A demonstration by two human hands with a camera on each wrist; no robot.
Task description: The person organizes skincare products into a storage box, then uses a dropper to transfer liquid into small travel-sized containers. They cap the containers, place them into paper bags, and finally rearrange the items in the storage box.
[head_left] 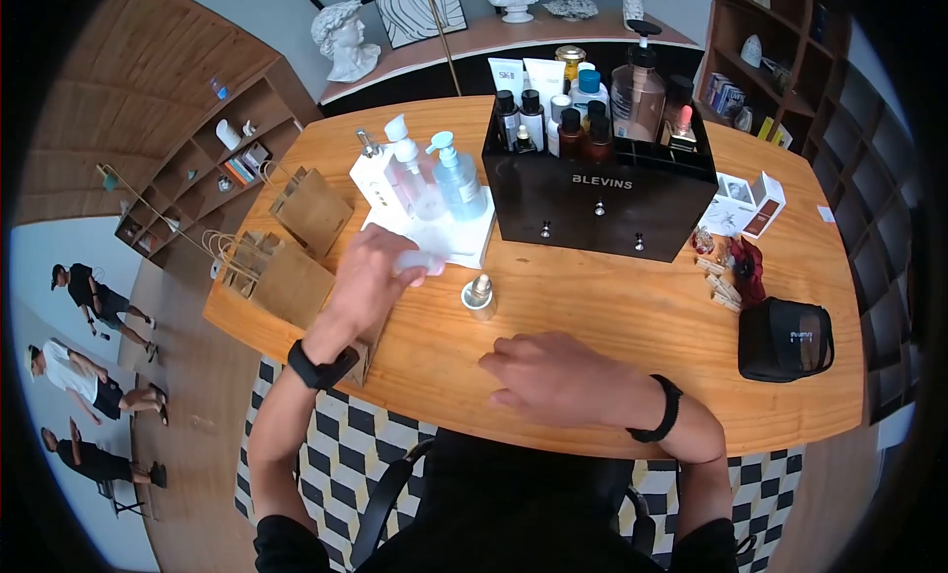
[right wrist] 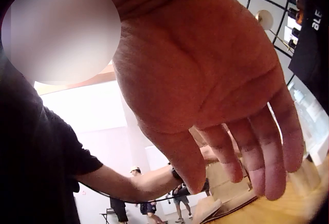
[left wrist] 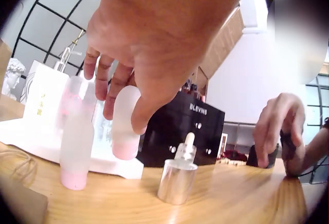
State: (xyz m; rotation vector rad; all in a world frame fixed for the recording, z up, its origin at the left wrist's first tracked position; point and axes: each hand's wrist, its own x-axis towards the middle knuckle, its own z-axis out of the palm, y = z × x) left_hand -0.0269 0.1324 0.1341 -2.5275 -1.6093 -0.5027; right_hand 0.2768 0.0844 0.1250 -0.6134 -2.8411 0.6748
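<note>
My left hand [head_left: 365, 277] pinches a frosted travel bottle [left wrist: 124, 123] with a pink cap at its lower end, between thumb and fingers. A matching frosted bottle [left wrist: 77, 152] stands on its pink cap beside it in the left wrist view. To the right of the held bottle, a silver cylinder with a white-topped dropper [head_left: 480, 296] stands on the wooden table. My right hand [head_left: 553, 375] hovers near the table's front edge, its fingers loosely extended and holding nothing, as the right wrist view shows.
Pump bottles [head_left: 456, 178] stand on a white tray [head_left: 474, 242] behind the left hand. A black cosmetics organizer [head_left: 602, 212] fills the back centre. Paper bags [head_left: 276, 277] are at left; a black pouch [head_left: 785, 341], wooden pieces [head_left: 721, 286] and small boxes [head_left: 731, 205] at right.
</note>
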